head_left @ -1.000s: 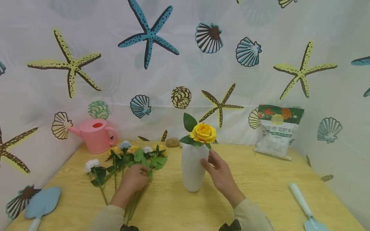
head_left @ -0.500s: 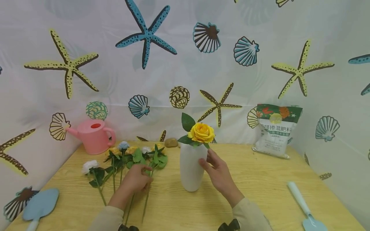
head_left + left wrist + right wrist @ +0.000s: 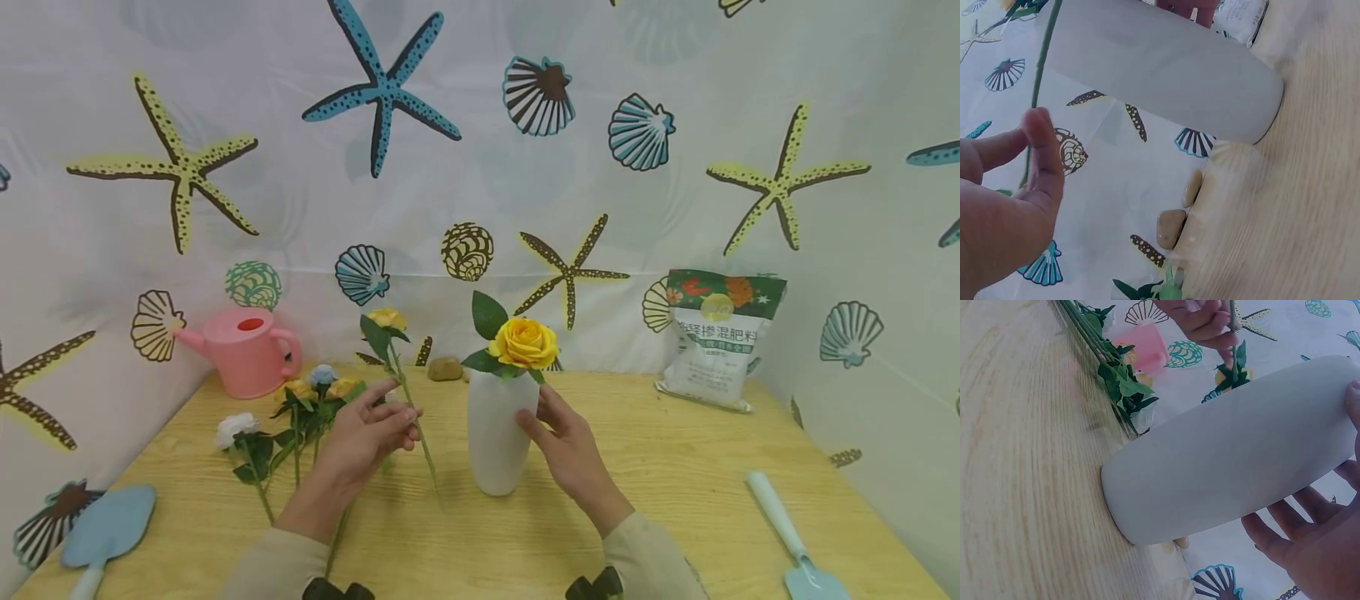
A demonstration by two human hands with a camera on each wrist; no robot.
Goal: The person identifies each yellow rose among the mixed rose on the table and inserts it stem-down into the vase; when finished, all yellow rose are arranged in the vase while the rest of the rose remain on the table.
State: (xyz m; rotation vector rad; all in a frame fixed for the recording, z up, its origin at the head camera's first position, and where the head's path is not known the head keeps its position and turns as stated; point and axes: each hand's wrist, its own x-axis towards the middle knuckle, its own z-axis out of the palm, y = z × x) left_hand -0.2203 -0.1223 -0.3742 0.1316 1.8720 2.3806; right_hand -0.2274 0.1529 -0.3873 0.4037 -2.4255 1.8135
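Vase (image 3: 1166, 72) close in both wrist views

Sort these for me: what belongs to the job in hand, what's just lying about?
Likely in the job:
yellow flower pinched in the left hand
white vase held by the right hand
yellow rose in the vase
loose flowers on the table

Just lying about:
pink watering can
printed bag
blue shovel, far left
blue trowel, far right
brown stones
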